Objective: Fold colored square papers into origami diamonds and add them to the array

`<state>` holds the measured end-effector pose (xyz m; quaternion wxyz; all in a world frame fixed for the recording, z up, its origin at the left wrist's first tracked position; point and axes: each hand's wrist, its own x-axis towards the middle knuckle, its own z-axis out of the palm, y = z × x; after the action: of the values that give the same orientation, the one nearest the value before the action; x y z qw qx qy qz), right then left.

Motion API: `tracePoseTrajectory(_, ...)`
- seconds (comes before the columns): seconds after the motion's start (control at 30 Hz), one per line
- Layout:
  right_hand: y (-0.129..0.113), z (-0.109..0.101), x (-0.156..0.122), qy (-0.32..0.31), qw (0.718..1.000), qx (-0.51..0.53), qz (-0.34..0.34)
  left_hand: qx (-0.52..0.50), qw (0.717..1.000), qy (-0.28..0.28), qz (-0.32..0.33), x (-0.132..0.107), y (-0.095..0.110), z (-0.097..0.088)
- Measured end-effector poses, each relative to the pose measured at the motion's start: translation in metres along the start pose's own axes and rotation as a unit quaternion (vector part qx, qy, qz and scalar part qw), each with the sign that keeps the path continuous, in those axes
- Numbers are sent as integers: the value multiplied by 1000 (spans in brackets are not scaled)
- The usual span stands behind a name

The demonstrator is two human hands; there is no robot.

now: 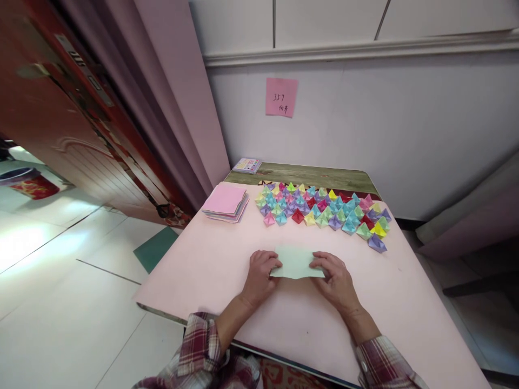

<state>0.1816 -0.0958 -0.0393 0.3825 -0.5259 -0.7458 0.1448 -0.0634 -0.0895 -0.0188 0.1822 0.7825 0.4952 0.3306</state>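
One green paper (297, 263) | left hand (261, 270) pinching its left edge; right hand (334, 275) pinching its right edge

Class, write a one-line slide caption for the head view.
Left hand and right hand hold green paper before folded paper shapes.

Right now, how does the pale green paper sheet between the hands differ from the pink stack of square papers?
The pale green paper sheet is one piece; the pink stack of square papers holds many. The green sheet lies nearer, with the left hand and right hand on its ends; the pink stack sits farther back left, untouched. Both lie flat on the pink table cover.
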Motion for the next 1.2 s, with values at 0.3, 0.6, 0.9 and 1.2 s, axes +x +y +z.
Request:
tracePoseTrajectory(0.3, 2, 6, 3, 51, 997, -37, 39, 20, 998, 1, -64, 14, 2, 4)
tracePoseTrajectory(0.6, -2, 8, 18, 45, 988, -95, 113, 82, 989, 81, -95, 10, 3, 22)
tracePoseTrajectory(0.9, -10, 12, 69, -108, 953, -193, 206, 72, 990, 77, -95, 8, -4, 23)
tracePoseTrajectory(1.2, -9, 21, 47, 28, 970, 149, 190, 49, 986, 150, -51, 8, 3, 17)
